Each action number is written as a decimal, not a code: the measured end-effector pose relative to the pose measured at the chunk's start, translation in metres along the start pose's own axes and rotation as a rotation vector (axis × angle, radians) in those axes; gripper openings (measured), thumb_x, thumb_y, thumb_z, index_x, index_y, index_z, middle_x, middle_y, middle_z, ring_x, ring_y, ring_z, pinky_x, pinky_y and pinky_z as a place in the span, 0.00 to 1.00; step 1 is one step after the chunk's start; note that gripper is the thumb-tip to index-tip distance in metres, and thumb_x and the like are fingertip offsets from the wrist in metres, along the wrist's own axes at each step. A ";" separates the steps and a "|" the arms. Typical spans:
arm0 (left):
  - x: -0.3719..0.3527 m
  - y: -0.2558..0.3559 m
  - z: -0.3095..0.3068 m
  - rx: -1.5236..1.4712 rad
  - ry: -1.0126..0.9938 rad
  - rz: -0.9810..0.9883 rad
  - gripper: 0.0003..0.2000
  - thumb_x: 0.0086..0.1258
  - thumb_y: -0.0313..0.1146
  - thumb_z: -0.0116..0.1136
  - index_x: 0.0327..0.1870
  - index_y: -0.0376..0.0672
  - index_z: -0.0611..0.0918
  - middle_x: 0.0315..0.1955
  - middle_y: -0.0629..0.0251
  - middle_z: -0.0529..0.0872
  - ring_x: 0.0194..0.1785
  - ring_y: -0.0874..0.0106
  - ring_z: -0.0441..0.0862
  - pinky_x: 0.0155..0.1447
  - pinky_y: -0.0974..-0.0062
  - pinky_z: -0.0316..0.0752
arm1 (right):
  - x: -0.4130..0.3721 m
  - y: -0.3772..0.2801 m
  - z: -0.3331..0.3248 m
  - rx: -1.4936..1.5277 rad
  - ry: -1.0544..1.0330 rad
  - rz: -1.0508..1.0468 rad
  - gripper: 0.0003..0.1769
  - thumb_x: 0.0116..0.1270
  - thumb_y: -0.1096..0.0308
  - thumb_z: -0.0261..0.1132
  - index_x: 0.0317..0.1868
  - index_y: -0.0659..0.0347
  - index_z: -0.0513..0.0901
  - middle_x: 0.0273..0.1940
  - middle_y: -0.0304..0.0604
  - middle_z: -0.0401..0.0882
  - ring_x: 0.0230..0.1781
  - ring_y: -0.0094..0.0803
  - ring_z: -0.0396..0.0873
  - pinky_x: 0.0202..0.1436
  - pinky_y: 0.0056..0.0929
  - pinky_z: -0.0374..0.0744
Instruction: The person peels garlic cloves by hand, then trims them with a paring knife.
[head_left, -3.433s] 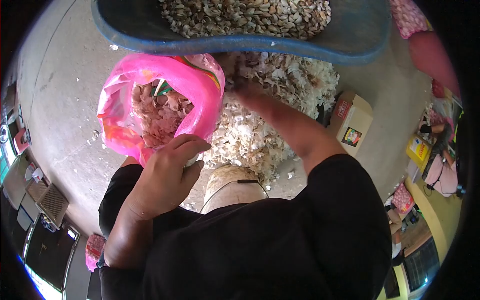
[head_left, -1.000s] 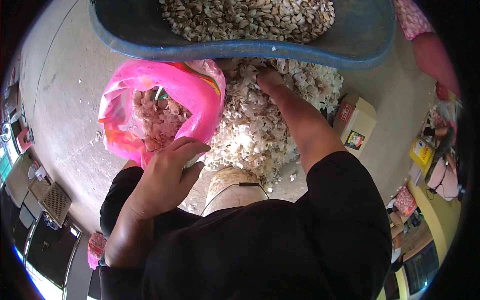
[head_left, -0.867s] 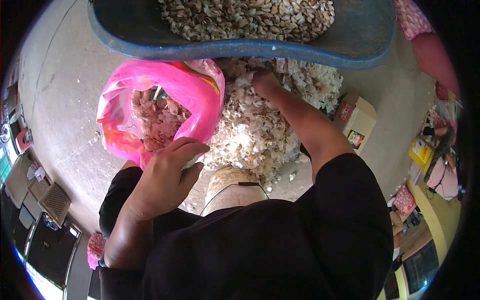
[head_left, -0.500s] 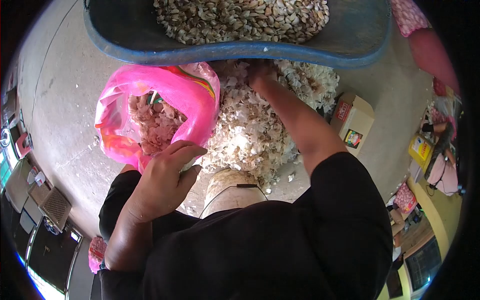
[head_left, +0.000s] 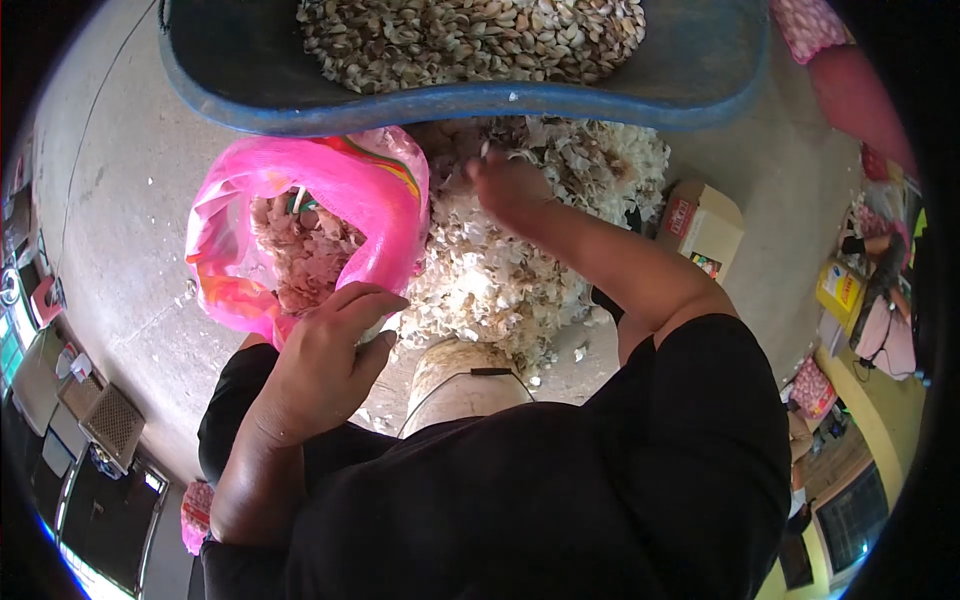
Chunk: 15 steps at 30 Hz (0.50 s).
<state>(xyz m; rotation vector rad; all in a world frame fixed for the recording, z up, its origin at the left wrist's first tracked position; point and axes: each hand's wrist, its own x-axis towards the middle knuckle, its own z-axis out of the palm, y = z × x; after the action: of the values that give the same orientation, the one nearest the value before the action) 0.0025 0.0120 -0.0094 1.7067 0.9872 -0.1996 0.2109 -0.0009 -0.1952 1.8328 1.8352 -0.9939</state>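
Observation:
My left hand [head_left: 325,355] is curled in front of the pink mesh bag [head_left: 395,245], thumb below the fingers. Something pale shows between them, mostly hidden, and I cannot tell what it is. Papery garlic skins lie inside the bag's open mouth. My right hand [head_left: 512,188] reaches over the heap of garlic skins [head_left: 490,285], just below the blue tub's rim. At its fingertips shows a small whitish garlic clove [head_left: 486,148], the fingers bent together there. Many loose garlic cloves [head_left: 480,45] fill the middle of the blue tub [head_left: 430,105].
A pale bucket [head_left: 460,390] with a black-gripped handle stands against my body under the skins. To the right sits an open cardboard box [head_left: 705,225]. Filled mesh sacks [head_left: 812,385] and a yellow container [head_left: 838,290] are farther right. Crates [head_left: 108,420] stand far left.
My right hand has drawn back from under the tub's rim, up and a little left, with a pale clove now showing at its fingertips. The left hand has stayed put.

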 end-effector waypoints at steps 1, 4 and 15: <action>0.000 0.001 0.000 0.000 -0.005 -0.008 0.12 0.55 0.22 0.51 0.43 0.36 0.75 0.39 0.54 0.77 0.43 0.59 0.75 0.47 0.69 0.70 | 0.002 0.010 -0.001 -0.041 0.012 0.038 0.18 0.60 0.68 0.49 0.51 0.61 0.68 0.52 0.58 0.64 0.49 0.51 0.70 0.43 0.41 0.76; 0.001 0.002 0.000 -0.004 -0.011 -0.026 0.13 0.55 0.22 0.51 0.43 0.35 0.75 0.39 0.54 0.77 0.44 0.60 0.76 0.48 0.70 0.69 | 0.045 0.066 0.064 -0.173 0.370 0.230 0.18 0.60 0.67 0.48 0.50 0.64 0.68 0.48 0.53 0.68 0.50 0.50 0.68 0.44 0.42 0.75; 0.004 0.002 0.001 0.013 -0.035 -0.022 0.12 0.56 0.22 0.50 0.43 0.36 0.75 0.39 0.54 0.77 0.45 0.60 0.75 0.49 0.70 0.69 | 0.080 0.131 0.058 0.165 0.458 -0.165 0.16 0.50 0.78 0.55 0.42 0.64 0.71 0.41 0.56 0.71 0.41 0.50 0.72 0.43 0.43 0.71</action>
<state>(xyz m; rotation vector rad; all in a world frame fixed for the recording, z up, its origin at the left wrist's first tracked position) 0.0068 0.0126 -0.0103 1.6993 0.9808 -0.2495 0.3178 0.0045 -0.3196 2.1768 2.2571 -0.8499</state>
